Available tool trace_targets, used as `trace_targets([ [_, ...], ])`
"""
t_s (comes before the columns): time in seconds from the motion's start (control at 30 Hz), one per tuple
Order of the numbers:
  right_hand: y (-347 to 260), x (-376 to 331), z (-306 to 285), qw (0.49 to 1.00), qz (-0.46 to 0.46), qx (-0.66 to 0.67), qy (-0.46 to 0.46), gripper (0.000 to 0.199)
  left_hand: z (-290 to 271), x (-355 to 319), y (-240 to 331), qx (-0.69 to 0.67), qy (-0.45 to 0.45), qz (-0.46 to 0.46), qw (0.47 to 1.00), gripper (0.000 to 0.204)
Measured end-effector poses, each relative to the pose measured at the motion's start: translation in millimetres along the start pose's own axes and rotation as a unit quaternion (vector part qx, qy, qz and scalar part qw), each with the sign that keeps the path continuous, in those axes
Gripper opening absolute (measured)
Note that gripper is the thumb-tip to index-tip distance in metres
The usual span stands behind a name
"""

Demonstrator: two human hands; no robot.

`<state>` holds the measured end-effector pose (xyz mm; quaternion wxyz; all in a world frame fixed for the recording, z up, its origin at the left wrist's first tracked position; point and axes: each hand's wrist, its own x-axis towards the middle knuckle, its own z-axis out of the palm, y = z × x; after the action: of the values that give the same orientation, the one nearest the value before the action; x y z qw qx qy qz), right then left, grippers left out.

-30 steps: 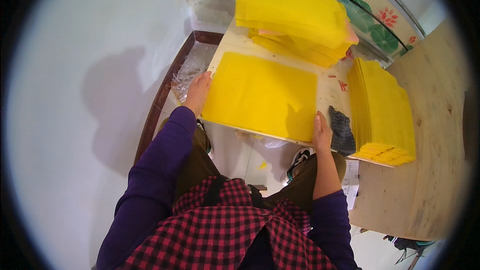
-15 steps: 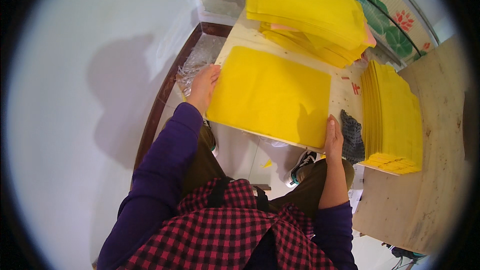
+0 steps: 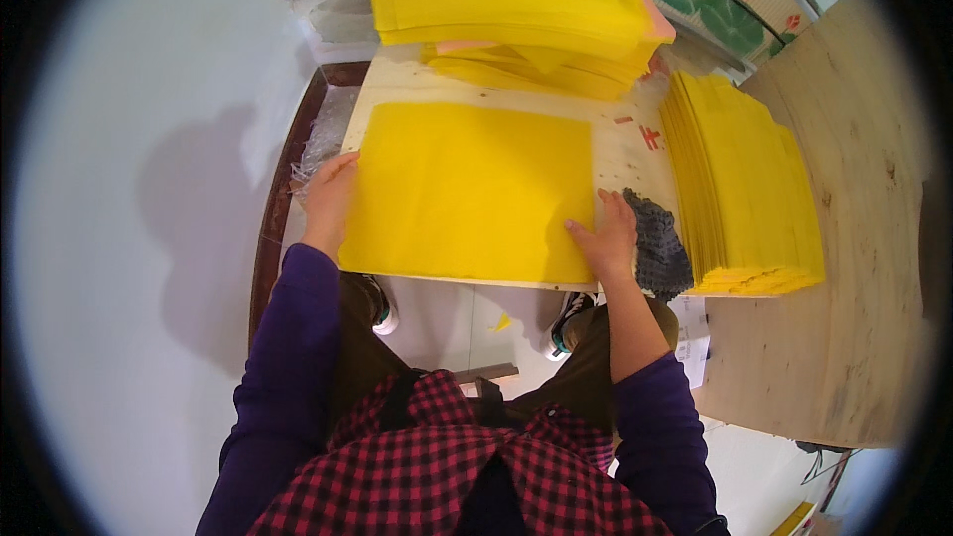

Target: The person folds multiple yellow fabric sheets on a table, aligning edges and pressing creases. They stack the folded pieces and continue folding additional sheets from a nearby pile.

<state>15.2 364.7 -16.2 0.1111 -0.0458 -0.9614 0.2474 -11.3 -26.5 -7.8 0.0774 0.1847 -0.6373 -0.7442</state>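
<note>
Right hand slid inward onto yellow sheet, fingers flat, pressing; left hand still flat on sheet's left edge.

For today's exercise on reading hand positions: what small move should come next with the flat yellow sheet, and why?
Probably smooth or square the flat yellow paper sheet on the wooden board: the left hand rests at its left edge, the right hand presses its lower right corner, and neither grips it.
</note>
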Motion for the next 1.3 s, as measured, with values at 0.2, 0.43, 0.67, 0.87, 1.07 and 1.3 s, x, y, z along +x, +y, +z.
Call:
trace_targets([
  [0.2,7,1,2,1.000,0.013,0.006,-0.005,0.073,-1,4,-3,-0.005,-0.009,0.010,1.000,0.023],
  [0.43,6,-1,0,1.000,-0.004,0.001,-0.020,0.070,-1,8,-12,-0.001,-0.020,0.025,1.000,0.023],
  [0.67,5,-3,-1,1.000,-0.008,0.021,-0.016,0.064,0,11,-14,0.083,-0.003,0.063,0.995,0.025],
  [0.87,-1,-7,-18,0.993,-0.042,0.107,0.004,0.044,-11,-14,8,0.385,-0.037,0.215,0.897,0.017],
  [1.07,-12,2,-33,0.971,-0.164,0.137,-0.108,0.028,-26,-30,17,0.463,-0.256,0.280,0.801,0.012],
  [1.3,-25,55,0,0.976,-0.188,0.023,-0.106,0.024,0,21,22,0.518,-0.238,0.346,0.745,0.013],
])
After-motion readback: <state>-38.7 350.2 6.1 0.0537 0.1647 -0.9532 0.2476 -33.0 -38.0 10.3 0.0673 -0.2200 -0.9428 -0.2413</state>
